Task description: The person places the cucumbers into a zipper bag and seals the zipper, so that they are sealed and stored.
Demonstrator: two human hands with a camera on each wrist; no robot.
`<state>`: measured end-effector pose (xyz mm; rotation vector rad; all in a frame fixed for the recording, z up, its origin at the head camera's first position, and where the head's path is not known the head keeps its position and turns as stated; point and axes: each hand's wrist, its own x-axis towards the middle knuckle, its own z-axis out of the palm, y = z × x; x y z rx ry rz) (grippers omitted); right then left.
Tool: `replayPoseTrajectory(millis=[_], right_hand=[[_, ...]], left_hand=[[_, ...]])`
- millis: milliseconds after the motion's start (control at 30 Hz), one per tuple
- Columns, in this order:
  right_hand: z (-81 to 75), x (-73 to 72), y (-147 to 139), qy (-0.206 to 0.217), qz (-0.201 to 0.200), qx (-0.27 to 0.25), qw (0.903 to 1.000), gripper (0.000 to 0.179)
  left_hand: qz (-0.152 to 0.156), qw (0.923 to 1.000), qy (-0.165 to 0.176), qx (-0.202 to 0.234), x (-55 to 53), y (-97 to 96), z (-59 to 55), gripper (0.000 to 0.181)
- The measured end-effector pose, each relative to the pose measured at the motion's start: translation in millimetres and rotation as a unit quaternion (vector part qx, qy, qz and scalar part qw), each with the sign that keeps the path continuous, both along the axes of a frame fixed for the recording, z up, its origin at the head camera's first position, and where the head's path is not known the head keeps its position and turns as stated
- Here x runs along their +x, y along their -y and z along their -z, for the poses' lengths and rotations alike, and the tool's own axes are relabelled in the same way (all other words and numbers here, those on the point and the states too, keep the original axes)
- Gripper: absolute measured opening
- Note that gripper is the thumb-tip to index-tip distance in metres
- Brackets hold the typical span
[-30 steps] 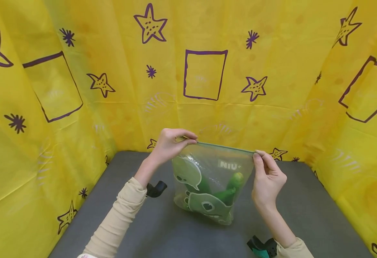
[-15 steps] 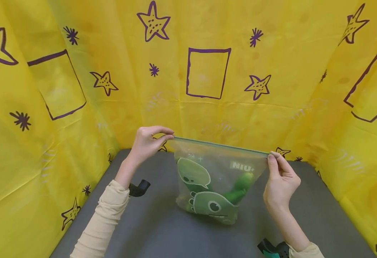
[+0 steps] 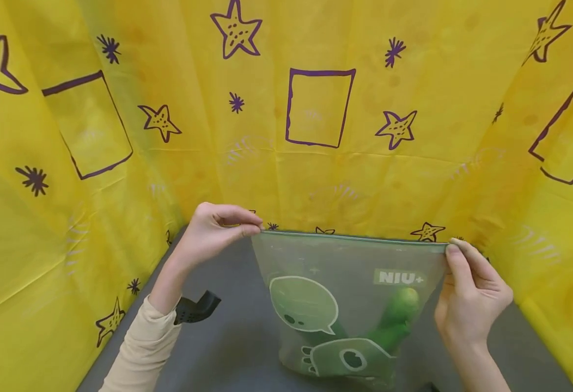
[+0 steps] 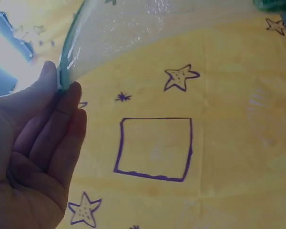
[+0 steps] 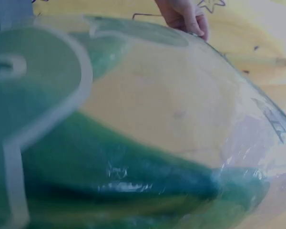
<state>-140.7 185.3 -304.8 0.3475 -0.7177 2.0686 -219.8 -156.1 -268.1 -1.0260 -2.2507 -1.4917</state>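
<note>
A clear zip bag (image 3: 352, 258) with a green seal strip, "NIU+" lettering and a green cartoon print hangs stretched between my hands in the head view. My left hand (image 3: 213, 231) pinches its top left corner between thumb and fingertips. At the top right corner, my right hand (image 3: 473, 296) pinches the same strip. Long green pieces (image 3: 401, 310), seemingly cucumbers, sit inside, partly covered by the print. The left wrist view shows my left hand (image 4: 43, 138) at the strip's end. In the right wrist view, the bag's side (image 5: 181, 100) fills most of the picture.
A dark grey table top (image 3: 227, 343) lies below the bag. Yellow cloth (image 3: 267, 179) with purple stars and squares surrounds it at the back and sides. A black wrist mount (image 3: 198, 307) sticks out from my left sleeve (image 3: 141, 348).
My hands have moved apart, pulling the bag's top edge straight and wider. The bag has come closer and shifted right in the head view. Both hands keep their pinch on the corners.
</note>
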Motion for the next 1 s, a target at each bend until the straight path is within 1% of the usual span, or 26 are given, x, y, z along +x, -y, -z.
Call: replayPoseTrajectory(millis=[67, 100, 167, 233, 300, 367, 433, 500, 600, 667, 700, 767, 833, 900, 933, 967, 1000], right_hand=[[1.7, -4.9, -3, 0.055, -0.008, 0.003, 0.9985, 0.015], [4.3, -8.5, -5, 0.091, -0.004, 0.015, 0.9958, 0.015], [12.6, -16.7, -9, 0.164, 0.014, 0.048, 0.9851, 0.015], [23.9, -26.2, -13, 0.223, 0.036, 0.088, 0.9701, 0.017], [36.2, -36.3, -17, 0.267, 0.068, 0.143, 0.9506, 0.02], [48.1, -47.2, -20, 0.287, 0.092, 0.195, 0.9335, 0.023], [59.6, -58.2, -23, 0.3, 0.118, 0.251, 0.9127, 0.023], [71.2, -68.8, -25, 0.314, 0.143, 0.307, 0.8869, 0.022], [90.9, -82.6, -28, 0.34, 0.182, 0.373, 0.844, 0.018], [105.0, -89.7, -28, 0.358, 0.2, 0.4, 0.8199, 0.016], [112.4, -93.0, -29, 0.365, 0.208, 0.408, 0.8104, 0.015], [126.5, -98.5, -29, 0.377, 0.218, 0.419, 0.7967, 0.014], [139.8, -103.3, -29, 0.391, 0.22, 0.429, 0.7837, 0.014], [151.1, -106.7, -32, 0.412, 0.215, 0.447, 0.7646, 0.016], [155.9, -107.4, -34, 0.423, 0.205, 0.457, 0.7549, 0.018], [160.3, -107.2, -37, 0.436, 0.193, 0.47, 0.743, 0.021], [163.8, -106.5, -41, 0.449, 0.178, 0.481, 0.7317, 0.025]], left_hand=[[-0.01, 0.9994, 0.031, -0.016, -5.6, -2.6, 3.6, 0.014], [-0.02, 0.9985, 0.045, -0.025, -9.3, -4.6, 6.9, 0.015], [-0.045, 0.996, 0.066, -0.039, -19.2, -9.7, 17.3, 0.015], [-0.077, 0.9934, 0.071, -0.047, -29.8, -16.7, 30.3, 0.015], [-0.112, 0.9905, 0.062, -0.05, -40.8, -25.0, 44.1, 0.016], [-0.149, 0.9864, 0.045, -0.054, -52.8, -33.3, 57.9, 0.016], [-0.181, 0.9814, 0.032, -0.057, -64.0, -41.5, 71.0, 0.015], [-0.209, 0.9759, 0.027, -0.058, -74.2, -48.5, 84.7, 0.014], [-0.239, 0.9689, 0.033, -0.056, -86.3, -59.0, 107.2, 0.011], [-0.251, 0.9652, 0.038, -0.062, -91.8, -65.3, 123.4, 0.01], [-0.255, 0.9635, 0.042, -0.069, -94.1, -68.4, 131.7, 0.009], [-0.253, 0.9628, 0.047, -0.083, -96.7, -73.4, 147.4, 0.008], [-0.239, 0.9643, 0.055, -0.099, -97.2, -76.4, 161.3, 0.01], [-0.226, 0.9647, 0.07, -0.117, -97.0, -77.6, 173.2, 0.015], [-0.219, 0.9649, 0.077, -0.124, -96.5, -77.1, 178.2, 0.019], [-0.214, 0.9642, 0.082, -0.133, -95.8, -75.7, 182.1, 0.022], [-0.215, 0.962, 0.088, -0.144, -95.7, -73.3, 186.1, 0.027]])
